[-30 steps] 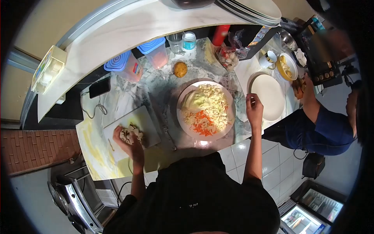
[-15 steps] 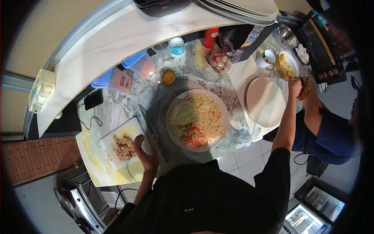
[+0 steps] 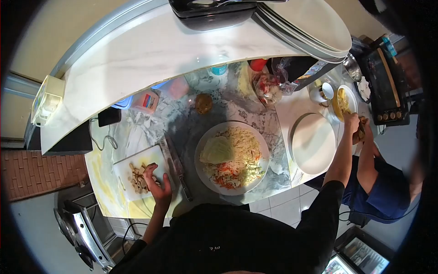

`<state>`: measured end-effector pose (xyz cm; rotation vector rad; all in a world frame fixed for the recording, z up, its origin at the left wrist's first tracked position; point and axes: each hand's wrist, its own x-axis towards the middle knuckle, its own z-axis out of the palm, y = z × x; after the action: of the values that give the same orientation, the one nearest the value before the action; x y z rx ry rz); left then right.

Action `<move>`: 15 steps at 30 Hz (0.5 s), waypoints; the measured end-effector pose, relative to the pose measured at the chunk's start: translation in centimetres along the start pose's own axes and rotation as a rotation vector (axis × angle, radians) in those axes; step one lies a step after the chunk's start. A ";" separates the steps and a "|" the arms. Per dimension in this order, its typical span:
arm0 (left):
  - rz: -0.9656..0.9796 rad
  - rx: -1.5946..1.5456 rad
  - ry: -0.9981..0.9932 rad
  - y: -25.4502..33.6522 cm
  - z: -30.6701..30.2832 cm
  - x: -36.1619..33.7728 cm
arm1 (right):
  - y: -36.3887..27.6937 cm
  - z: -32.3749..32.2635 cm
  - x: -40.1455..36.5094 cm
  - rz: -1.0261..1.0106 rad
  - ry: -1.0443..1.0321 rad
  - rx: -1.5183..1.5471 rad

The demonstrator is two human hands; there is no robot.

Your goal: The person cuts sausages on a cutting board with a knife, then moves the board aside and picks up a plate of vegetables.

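Sliced pieces (image 3: pixel 136 179) on board (image 3: pixel 124 165), left hand (image 3: pixel 156 182) loose over them, right hand (image 3: pixel 351 122) at food-filled bowl (image 3: pixel 352 97), grip unclear

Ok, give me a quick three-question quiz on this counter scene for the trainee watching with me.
1. True or false: the knife lies on the counter between the cutting board and the plate of shredded vegetables.
2. What is the left hand on? A: the chopped pieces on the cutting board. B: the knife. C: the plate of shredded vegetables.
3. Which dish is the right hand nearest to?
Key: 1 true; 2 A; 3 the yellow bowl at the counter's far right.
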<state>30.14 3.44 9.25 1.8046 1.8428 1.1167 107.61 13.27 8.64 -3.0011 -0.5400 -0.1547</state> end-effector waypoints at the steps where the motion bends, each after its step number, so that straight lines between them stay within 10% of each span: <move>1: 0.014 0.014 0.010 -0.1 0.3 0.0 | 0.1 0.3 0.2 0.009 0.011 -0.020; 9: 0.053 -0.007 -0.021 0.4 0.9 0.5 | 1.0 -0.1 0.8 0.075 0.121 0.212; 11: 0.053 -0.023 -0.015 0.3 1.0 0.5 | 2.8 1.6 2.7 -0.287 0.337 0.512; 15: 0.091 -0.011 -0.016 0.4 1.0 0.4 | -1.8 -5.7 -9.5 -0.104 -0.282 1.428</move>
<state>31.08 4.08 9.06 1.9029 1.7580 1.1379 97.62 11.08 13.35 -1.5937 -0.4936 0.4595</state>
